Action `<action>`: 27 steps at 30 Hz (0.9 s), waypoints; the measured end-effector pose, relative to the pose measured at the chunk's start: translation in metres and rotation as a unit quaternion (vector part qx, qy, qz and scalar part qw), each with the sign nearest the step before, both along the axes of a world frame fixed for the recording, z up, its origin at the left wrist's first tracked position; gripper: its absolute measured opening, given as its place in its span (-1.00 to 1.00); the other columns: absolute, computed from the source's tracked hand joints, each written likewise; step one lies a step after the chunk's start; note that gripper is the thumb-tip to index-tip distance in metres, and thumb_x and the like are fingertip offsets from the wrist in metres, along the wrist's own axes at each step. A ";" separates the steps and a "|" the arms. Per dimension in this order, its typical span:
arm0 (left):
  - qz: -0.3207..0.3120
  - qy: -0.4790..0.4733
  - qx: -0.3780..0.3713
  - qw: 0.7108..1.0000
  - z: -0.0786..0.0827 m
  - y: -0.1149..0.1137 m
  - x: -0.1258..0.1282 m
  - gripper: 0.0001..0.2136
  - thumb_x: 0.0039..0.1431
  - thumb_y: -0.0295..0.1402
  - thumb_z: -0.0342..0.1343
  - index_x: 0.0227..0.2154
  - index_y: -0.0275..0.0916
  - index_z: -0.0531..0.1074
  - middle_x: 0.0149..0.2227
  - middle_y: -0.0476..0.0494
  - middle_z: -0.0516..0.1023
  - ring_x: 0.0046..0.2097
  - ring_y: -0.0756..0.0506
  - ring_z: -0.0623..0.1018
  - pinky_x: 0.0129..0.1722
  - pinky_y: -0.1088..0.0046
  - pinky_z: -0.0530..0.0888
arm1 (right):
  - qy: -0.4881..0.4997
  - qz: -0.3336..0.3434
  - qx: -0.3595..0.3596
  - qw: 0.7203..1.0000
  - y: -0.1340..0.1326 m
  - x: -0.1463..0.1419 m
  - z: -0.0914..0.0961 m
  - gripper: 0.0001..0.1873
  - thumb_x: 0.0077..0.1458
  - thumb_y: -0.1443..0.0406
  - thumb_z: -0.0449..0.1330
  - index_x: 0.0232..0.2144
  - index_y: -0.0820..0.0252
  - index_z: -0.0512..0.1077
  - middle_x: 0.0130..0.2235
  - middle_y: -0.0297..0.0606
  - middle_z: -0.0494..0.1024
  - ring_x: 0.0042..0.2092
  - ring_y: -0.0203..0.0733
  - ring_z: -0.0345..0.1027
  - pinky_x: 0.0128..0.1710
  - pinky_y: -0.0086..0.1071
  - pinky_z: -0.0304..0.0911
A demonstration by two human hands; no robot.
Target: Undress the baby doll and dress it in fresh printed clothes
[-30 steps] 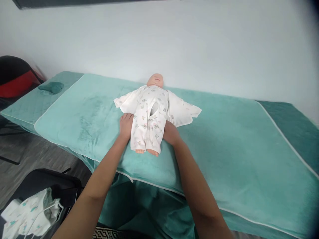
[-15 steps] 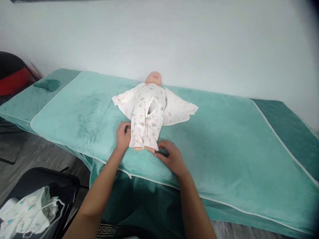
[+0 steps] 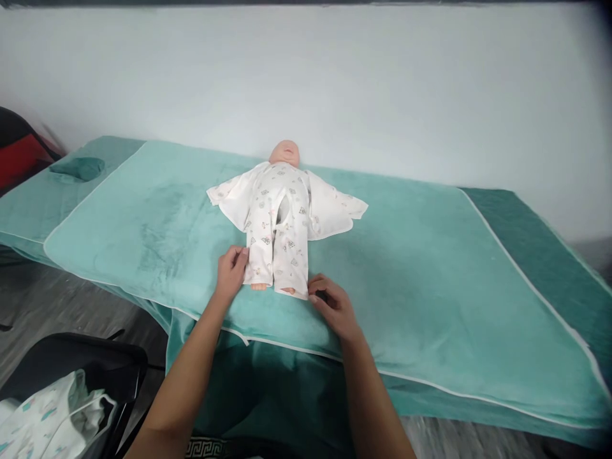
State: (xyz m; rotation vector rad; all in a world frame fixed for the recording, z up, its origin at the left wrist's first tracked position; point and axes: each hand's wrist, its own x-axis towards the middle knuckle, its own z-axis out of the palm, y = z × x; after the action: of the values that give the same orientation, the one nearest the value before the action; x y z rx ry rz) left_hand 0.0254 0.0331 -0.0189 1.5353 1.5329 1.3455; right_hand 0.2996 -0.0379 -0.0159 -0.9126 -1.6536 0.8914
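A baby doll (image 3: 285, 152) lies on its back on the green bed cover, head toward the wall. It is dressed in white printed baby clothes (image 3: 287, 248) with an oval opening at the crotch, and the sleeved sides spread out like wings. Toes peek from the left cuff; the foot on the right is mostly covered. My left hand (image 3: 232, 271) is closed at the outer edge of the left trouser leg, fingertips on the cloth. With thumb and fingers, my right hand (image 3: 333, 303) pinches the outer corner of the right cuff.
The green-covered bed (image 3: 421, 274) runs along a white wall (image 3: 382, 95), with a face hole (image 3: 79, 168) at its left end. At lower left a black chair (image 3: 102, 363) holds a printed white cloth item (image 3: 57, 417) with cords. Another black-and-red chair (image 3: 21, 156) stands far left.
My right hand has drawn the right cuff outward and down, so the trouser leg is straighter and covers more of that foot. My left hand remains by the left leg. The view has shifted slightly.
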 end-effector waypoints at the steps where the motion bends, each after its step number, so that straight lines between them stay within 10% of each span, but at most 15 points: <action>1: -0.001 0.001 0.000 1.000 0.000 0.000 0.000 -0.62 0.34 -0.11 0.05 -0.55 -0.19 0.25 -0.58 0.07 0.19 -0.48 0.01 0.22 -0.44 0.45 0.20 | -0.007 -0.020 0.012 1.000 -0.001 -0.003 0.001 -0.91 0.30 0.27 0.23 -0.31 0.04 0.42 -0.30 -0.29 0.46 -0.26 -0.14 0.38 -0.25 -0.23 0.32; 6: -0.007 -0.003 0.001 1.000 0.001 0.002 0.002 -0.54 0.37 -0.06 0.01 -0.59 -0.19 0.15 -0.59 0.07 0.12 -0.48 0.02 0.17 -0.44 0.42 0.16 | -0.098 -0.162 0.106 0.976 -0.004 -0.032 0.014 -0.78 0.24 0.27 0.29 -0.07 -0.03 0.42 -0.03 -0.13 0.50 0.03 0.03 0.41 0.01 0.02 0.39; 12: 0.002 -0.007 0.004 1.000 0.003 0.003 0.003 -0.54 0.38 -0.06 0.01 -0.59 -0.19 0.16 -0.59 0.07 0.13 -0.48 0.02 0.18 -0.45 0.42 0.16 | -0.299 -0.115 0.159 0.934 0.009 -0.077 0.023 -0.80 0.25 0.28 0.26 -0.08 -0.08 0.47 0.17 -0.14 0.50 0.28 0.20 0.26 0.33 0.32 0.07; 17: 0.016 -0.015 0.011 1.000 0.005 0.001 0.003 -0.54 0.39 -0.08 0.01 -0.59 -0.18 0.12 -0.59 0.08 0.10 -0.49 0.01 0.17 -0.45 0.41 0.14 | -0.278 -0.129 0.153 0.939 0.011 -0.092 0.025 -0.86 0.25 0.36 0.20 -0.23 -0.03 0.50 0.12 -0.17 0.53 0.29 0.17 0.26 0.34 0.30 0.12; 23: 0.039 0.023 0.012 0.999 0.000 0.005 0.003 -0.64 0.43 -0.12 -0.03 -0.48 -0.18 0.32 -0.53 0.03 0.36 -0.44 -0.02 0.36 -0.37 0.42 0.29 | -0.227 -0.074 0.166 0.957 0.007 -0.068 0.045 -0.88 0.25 0.33 0.22 -0.26 -0.07 0.47 0.09 -0.27 0.54 0.25 0.09 0.34 0.31 0.16 0.24; 27: 0.061 0.083 0.037 0.994 -0.003 0.018 0.003 -0.85 0.38 -0.29 0.02 -0.18 -0.19 0.46 -0.23 -0.12 0.56 -0.18 -0.11 0.54 -0.13 0.36 0.45 | -0.177 -0.173 0.137 0.959 0.064 -0.025 0.043 -0.84 0.36 0.31 0.08 -0.19 0.05 0.47 -0.01 -0.14 0.56 0.05 -0.01 0.47 0.06 -0.06 0.41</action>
State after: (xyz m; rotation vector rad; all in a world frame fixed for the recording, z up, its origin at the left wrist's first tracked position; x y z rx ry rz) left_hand 0.0286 0.0506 -0.0221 1.6585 1.7219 1.3852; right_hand 0.2750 0.0258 0.0275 -1.1661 -1.7861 0.2592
